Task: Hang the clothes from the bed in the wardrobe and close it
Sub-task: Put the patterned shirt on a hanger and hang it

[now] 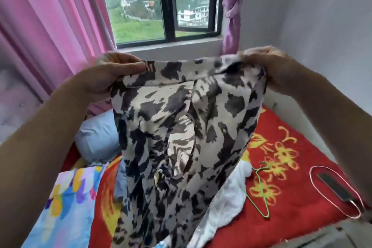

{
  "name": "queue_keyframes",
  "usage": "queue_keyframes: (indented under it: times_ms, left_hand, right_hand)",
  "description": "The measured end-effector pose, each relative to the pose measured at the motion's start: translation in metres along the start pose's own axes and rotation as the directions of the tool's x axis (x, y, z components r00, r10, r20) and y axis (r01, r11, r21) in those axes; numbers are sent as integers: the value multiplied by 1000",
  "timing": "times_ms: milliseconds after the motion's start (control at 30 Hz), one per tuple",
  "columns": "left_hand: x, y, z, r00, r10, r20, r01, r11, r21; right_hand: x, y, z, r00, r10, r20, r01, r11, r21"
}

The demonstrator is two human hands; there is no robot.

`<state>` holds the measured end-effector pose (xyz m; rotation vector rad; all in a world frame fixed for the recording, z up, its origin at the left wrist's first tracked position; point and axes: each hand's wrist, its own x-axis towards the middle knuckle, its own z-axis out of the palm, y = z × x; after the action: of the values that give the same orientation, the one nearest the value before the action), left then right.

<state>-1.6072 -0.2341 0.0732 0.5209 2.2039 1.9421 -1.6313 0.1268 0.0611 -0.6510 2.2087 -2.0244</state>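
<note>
Over the red bed (pixel 291 159), both hands pinch a patterned garment's (pixel 181 127) top edge: left hand (pixel 108 78), right hand (pixel 269 70). Nothing looks hung yet. A green hanger (pixel 259 189) and, seemingly, a white garment (pixel 229 193) wait.

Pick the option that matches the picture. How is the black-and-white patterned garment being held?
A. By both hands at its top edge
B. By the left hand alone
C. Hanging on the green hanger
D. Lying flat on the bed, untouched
A: the left hand and the right hand each grip the top edge of the patterned garment, which hangs down from them over the bed.
</note>
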Motion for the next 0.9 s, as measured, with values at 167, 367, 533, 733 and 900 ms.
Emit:
queue_keyframes:
  times_ms: [167,367,533,733,900]
  left_hand:
    - [5,-60,2,965,-143,-221,163,984,74]
    - [5,-139,23,898,-262,-353,292,956,32]
    - [3,-184,72,917,-337,-213,355,933,53]
    - [12,-234,138,867,-497,-39,498,865,53]
    - [40,-263,148,843,-530,-88,531,798,284]
  right_hand:
    - [2,81,2,960,268,83,-134,699,-702]
    - [5,171,8,969,247,12,-175,716,-675]
    - [20,217,-2,960,200,-198,-254,315,-915]
    - [55,251,-12,780,593,-201,-506,786,354]
    - [73,252,-31,756,631,174,-596,556,579]
